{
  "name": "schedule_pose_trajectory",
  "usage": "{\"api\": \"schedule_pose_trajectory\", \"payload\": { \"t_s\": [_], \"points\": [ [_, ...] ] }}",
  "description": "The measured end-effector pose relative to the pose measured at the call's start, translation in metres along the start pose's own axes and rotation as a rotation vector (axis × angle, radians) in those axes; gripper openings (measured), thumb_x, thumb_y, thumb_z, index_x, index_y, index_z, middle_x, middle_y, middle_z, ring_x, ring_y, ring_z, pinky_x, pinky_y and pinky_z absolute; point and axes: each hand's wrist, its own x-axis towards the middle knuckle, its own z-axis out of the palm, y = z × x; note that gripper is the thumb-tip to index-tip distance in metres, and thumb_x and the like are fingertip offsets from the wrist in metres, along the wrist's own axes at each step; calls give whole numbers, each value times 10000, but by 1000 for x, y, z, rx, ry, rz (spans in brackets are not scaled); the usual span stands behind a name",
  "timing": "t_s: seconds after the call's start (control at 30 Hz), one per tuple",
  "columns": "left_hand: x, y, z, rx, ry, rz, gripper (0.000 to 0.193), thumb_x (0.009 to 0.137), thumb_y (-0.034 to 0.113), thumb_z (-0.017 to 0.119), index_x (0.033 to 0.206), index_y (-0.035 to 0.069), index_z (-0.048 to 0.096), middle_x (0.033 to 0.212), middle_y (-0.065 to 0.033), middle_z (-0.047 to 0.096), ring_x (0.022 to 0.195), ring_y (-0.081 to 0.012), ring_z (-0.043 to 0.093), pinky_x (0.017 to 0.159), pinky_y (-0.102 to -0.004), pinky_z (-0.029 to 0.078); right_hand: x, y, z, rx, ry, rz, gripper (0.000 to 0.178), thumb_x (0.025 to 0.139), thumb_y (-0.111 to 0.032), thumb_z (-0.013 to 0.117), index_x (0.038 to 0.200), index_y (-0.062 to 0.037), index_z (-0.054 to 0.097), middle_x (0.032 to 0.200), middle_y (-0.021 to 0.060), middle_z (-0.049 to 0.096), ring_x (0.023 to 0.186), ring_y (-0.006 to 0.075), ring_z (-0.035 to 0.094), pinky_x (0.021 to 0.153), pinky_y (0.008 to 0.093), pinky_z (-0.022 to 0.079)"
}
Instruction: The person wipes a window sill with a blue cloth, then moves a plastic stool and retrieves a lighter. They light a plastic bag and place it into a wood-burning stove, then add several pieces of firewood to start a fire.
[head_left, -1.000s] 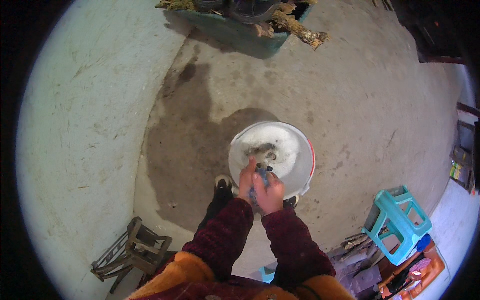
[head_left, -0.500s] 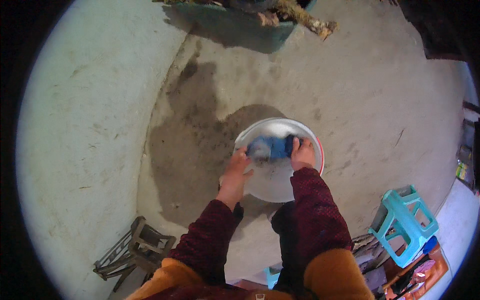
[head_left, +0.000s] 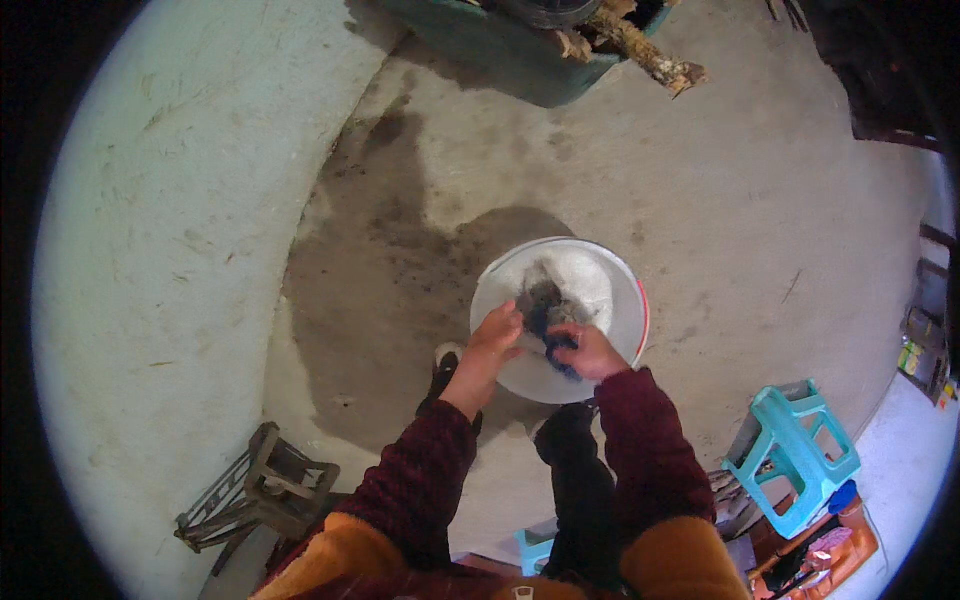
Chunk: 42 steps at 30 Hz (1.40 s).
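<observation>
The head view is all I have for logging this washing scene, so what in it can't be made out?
- Dark wet cloth in the white basin: bunched between left hand and right hand; what kind of item it is stays unclear.
- Fingers of both hands: partly buried in the cloth.
- Green tub: cut off by the top edge.
- Things by the teal stool: too small and cut off by the rim.

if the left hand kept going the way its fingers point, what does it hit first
The left hand points up and right into the white basin. It would first meet the dark wet cloth right at its fingertips, which the right hand also grips. Depth is unclear, but they look to be touching already.
</observation>
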Motion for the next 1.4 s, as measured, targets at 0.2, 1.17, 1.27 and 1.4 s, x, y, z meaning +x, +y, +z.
{"api": "schedule_pose_trajectory", "payload": {
  "t_s": [0.2, 1.17, 1.27, 1.4],
  "points": [
    [-2, 6, 18, 254, -288, 213, 534, 917, 435, 414, 1306, 71, 442, 1375, -78, 398, 1286, -208, 329, 1061, -339, 233, -89, -98, -11, 291, -84, -55, 312, 766, 1, 601, 1076, -13, 581, 1013, 80, 605, 919, 147, 567, 813, 287, 460],
    [-2, -11, 22, -93, -146, -311, 443, 870, 359, 555, 1145, 16, 508, 972, -88, 604, 803, -187, 591, 714, -314, 494, -93, -83, 51, -427, 330, -371, 203, 613, 26, 600, 779, -87, 624, 950, 86, 606, 991, 269, 550, 924, 421, 400],
    [-8, -5, 21, -138, -289, -321, 408, 859, 304, 571, 1134, 9, 511, 907, -101, 615, 697, -170, 586, 577, -263, 486, -101, -65, 21, 268, 315, -235, 228, 722, 14, 621, 941, -45, 594, 1075, 125, 587, 1023, 303, 561, 894, 395, 431],
    [-19, 3, 29, -249, -360, -452, 425, 857, 318, 526, 1139, 2, 492, 850, -161, 611, 577, -163, 566, 413, -210, 420, -82, -40, -8, 707, 633, -309, 715, 705, -135, 712, 1319, -76, 351, 1270, 146, 471, 1204, 261, 428, 965, 393, 377]
  ]
}}
